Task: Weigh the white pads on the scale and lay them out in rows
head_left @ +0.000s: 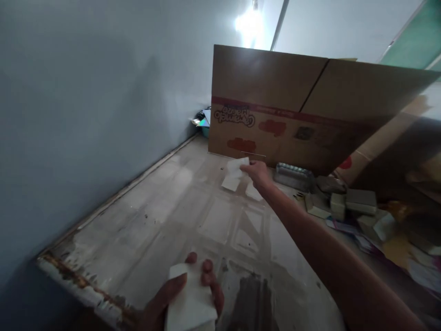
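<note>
Right hand [257,174] is stretched far out over the worn tabletop [165,216], its fingers pinched together on a white sheet [237,166] that it holds just above the surface, close to the foot of the cardboard box [275,105]. Directly under and beside that hand lie two more white pieces, one [230,183] to its left and another [254,192] partly covered by the wrist, both flat on the table. Left hand [186,299] sits low at the near edge, fingers curled over the top of a white stack [191,305] of the same sort of paper, thumb on the left side, so the stack is gripped rather than resting loose; it is well apart from the sheet the other hand holds. The box stands tilted on its side with printed lettering upside down and screens off whatever is behind it. Just right of the outstretched hand, against the box, is a ribbed silver tray [293,175], and beyond that a clutter of small pale blocks [358,202] and coloured wrappers [396,248] spreads along the right edge, blurred. A grey wall [86,115] bounds the table on the left, with a shiny scrap [201,120] wedged in the far corner.
</note>
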Motion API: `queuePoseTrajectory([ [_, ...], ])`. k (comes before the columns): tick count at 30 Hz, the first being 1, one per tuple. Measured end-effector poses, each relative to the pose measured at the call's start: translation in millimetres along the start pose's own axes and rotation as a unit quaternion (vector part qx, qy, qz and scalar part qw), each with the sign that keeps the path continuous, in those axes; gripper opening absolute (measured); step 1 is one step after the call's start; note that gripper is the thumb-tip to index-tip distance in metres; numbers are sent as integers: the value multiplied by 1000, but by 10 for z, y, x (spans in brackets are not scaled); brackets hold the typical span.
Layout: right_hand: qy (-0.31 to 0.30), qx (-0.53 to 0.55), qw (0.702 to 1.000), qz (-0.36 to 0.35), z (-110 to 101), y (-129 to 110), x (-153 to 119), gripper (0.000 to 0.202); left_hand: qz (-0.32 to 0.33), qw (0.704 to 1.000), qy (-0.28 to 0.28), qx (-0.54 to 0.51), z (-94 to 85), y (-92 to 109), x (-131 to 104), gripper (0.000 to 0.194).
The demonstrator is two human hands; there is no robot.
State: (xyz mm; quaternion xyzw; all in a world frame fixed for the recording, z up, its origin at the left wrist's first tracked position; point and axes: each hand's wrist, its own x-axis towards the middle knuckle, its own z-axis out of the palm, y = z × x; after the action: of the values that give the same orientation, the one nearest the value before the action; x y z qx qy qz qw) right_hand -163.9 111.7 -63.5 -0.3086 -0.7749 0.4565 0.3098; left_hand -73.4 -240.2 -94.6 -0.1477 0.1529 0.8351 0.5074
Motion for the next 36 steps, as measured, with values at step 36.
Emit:
queuePoseTrajectory([
  [36,-360,78,924,104,-1992,-274,-3333,33,-163,974,103,119,496,-1565,-374,25],
])
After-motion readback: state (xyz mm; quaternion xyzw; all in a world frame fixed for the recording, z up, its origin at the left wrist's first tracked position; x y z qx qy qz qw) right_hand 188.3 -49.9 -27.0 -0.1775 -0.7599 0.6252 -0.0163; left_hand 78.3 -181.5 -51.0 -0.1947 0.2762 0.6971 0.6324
